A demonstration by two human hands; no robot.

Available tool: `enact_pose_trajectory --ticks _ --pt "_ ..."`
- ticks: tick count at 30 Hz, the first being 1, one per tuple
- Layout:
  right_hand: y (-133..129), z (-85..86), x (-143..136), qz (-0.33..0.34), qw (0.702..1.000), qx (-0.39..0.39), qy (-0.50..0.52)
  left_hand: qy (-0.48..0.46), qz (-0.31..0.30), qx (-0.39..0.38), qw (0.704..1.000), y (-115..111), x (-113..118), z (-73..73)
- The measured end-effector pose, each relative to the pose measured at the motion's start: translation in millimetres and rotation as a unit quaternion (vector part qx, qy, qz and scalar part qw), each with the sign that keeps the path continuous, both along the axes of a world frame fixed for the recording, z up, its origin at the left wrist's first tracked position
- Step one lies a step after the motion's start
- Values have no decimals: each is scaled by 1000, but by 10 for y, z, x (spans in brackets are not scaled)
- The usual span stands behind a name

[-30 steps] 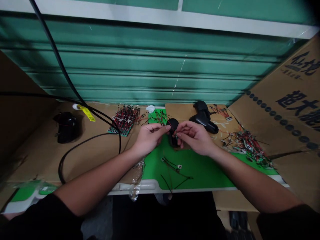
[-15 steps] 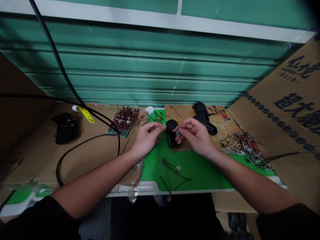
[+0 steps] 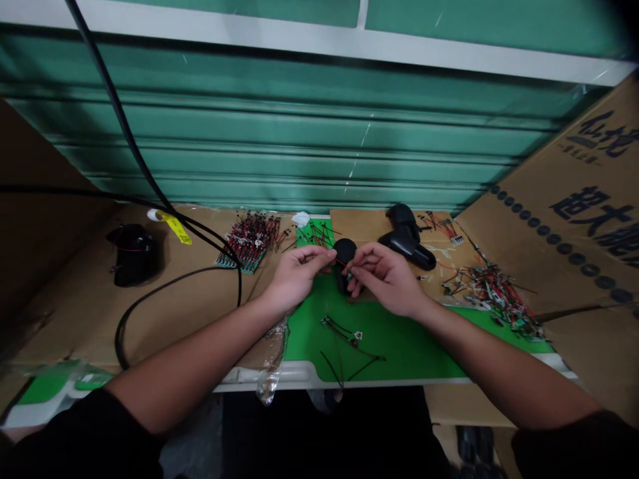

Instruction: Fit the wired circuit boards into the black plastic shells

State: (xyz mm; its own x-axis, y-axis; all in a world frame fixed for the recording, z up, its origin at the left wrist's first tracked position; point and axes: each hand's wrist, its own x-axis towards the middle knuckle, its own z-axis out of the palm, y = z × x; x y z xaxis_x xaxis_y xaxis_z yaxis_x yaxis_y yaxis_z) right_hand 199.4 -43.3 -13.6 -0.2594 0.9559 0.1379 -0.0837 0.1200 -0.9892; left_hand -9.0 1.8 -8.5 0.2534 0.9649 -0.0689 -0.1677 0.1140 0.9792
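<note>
Over the middle of the table my left hand [image 3: 298, 274] is closed in a pinch at the end of a thin red wire [image 3: 341, 264]. Facing it, my right hand [image 3: 387, 278] pinches a small circuit board [image 3: 349, 275], from which the wire seems to run across. Fingers hide most of the board. Just behind both hands a black round-topped part [image 3: 345, 250] stands on the table. Below them, several loose dark wires with small parts [image 3: 355, 336] lie on the green surface [image 3: 304, 332].
Left of the hands sits a panel of wired boards [image 3: 249, 243]. A heap of wired boards [image 3: 504, 299] lies on the right. Black housings [image 3: 407, 239] rest at the back, another [image 3: 132, 256] far left. A black cable [image 3: 120, 120] hangs across the left side.
My right hand has shifted slightly left, bringing the circuit board nearer my left hand. A red wire now shows between the fingertips. The view has moved slightly.
</note>
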Motion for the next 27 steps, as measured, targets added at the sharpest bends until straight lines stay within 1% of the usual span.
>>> enact_pose_trajectory --ticks 3,6,10,12,15,19,24,27 --pt "30 12 9 -37 999 17 13 -17 -8 -13 1000 -25 10 -9" --pt "44 21 -1 -60 997 29 28 -25 -21 -12 999 -65 28 -17" --pt "43 11 -12 -60 997 26 50 -29 -21 0 999 -71 34 -19" --pt "38 -1 -2 -40 998 3 46 -20 -19 16 999 -47 19 -6" --pt "36 -5 40 -4 999 -29 17 3 -33 46 998 -1 -17 37" --pt "55 49 128 62 996 -59 -4 17 -63 68 996 37 -52 103" --pt "87 144 228 152 975 -154 55 20 -105 84 991 38 -56 129" --pt "107 142 253 179 965 -180 73 30 -125 93 987 28 -57 128"
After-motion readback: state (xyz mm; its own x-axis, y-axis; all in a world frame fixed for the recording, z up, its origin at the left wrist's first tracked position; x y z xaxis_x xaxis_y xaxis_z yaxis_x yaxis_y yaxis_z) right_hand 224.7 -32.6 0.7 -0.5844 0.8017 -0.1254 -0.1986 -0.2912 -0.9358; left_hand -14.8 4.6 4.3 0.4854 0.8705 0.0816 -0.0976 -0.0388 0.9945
